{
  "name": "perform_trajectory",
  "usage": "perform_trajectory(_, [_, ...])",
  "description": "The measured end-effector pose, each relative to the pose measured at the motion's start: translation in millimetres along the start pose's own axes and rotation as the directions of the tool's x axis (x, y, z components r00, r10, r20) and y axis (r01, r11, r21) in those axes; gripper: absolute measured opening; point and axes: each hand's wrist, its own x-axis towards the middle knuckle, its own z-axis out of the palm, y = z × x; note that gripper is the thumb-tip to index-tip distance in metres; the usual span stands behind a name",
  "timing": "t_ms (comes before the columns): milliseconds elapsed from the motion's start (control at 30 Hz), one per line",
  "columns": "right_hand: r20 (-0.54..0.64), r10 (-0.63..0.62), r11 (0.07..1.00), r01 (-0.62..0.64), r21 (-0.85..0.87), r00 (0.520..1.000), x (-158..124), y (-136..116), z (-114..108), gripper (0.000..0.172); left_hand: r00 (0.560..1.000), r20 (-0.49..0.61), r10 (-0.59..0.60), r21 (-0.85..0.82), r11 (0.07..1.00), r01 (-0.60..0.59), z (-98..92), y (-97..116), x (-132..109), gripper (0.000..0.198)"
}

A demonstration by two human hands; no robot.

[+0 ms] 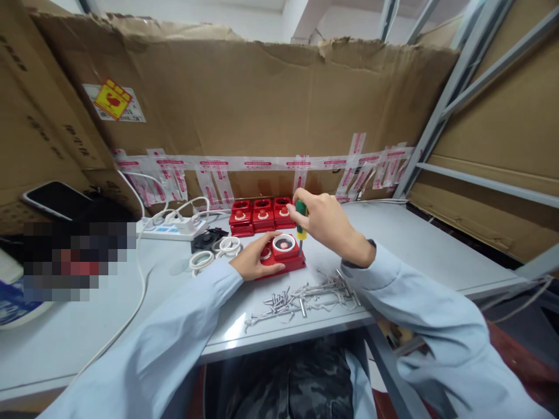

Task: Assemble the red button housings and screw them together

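A red box-shaped housing (285,263) with a white ring around a dark round face lies on the table before me. My left hand (257,257) grips its left side, fingers over the top and thumb along the front. My right hand (322,218) is closed around the green and yellow handle of a screwdriver (301,234). The screwdriver stands nearly upright, its tip down at the housing's right edge; whether a screw is under it I cannot make out. Loose screws (279,299) and thin metal pieces (325,288) lie scattered just in front of the housing.
Behind stand three similar red housings (263,216) in a row. To the left are white rings (201,260), a black part (208,238) and a power strip (172,230) with a trailing white cable (142,285). Cardboard (271,99) walls the back; a metal shelf frame (437,110) rises at right.
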Motion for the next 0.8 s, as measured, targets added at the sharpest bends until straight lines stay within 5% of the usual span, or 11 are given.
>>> perform_trajectory(100, [0.188,-0.169,0.977,0.138,0.165,0.968,9.1,14.0,-18.8,0.016,1.0,0.007,-0.004,-0.014,1.0,0.004,-0.4,0.9,0.0,0.068])
perform_trajectory(200, [0.396,-0.364,0.92,0.259,0.296,0.843,16.9,31.1,-36.3,0.028,1.0,0.01,-0.01,-0.03,0.999,0.01,-0.3,2.4,0.7,0.067])
perform_trajectory(300, [0.519,-0.263,0.965,0.223,0.14,0.813,20.7,37.2,-45.4,0.034,1.0,0.005,-0.026,-0.024,0.999,0.027,-0.1,3.3,1.3,0.068])
perform_trajectory(433, [0.457,-0.097,0.963,0.199,-0.18,0.884,23.9,28.3,-44.6,0.043,0.999,-0.001,-0.035,-0.016,0.999,0.035,-0.3,2.5,0.9,0.068])
perform_trajectory(667, [0.521,-0.431,0.9,0.391,0.192,0.737,28.6,20.6,-49.6,0.019,1.0,-0.001,-0.014,-0.029,0.999,0.014,-1.0,1.5,0.2,0.068])
perform_trajectory(800, [0.471,-0.321,0.945,0.311,0.101,0.822,24.9,16.4,-41.7,0.02,1.0,0.001,-0.025,-0.02,0.999,0.025,-0.7,1.1,0.6,0.067])
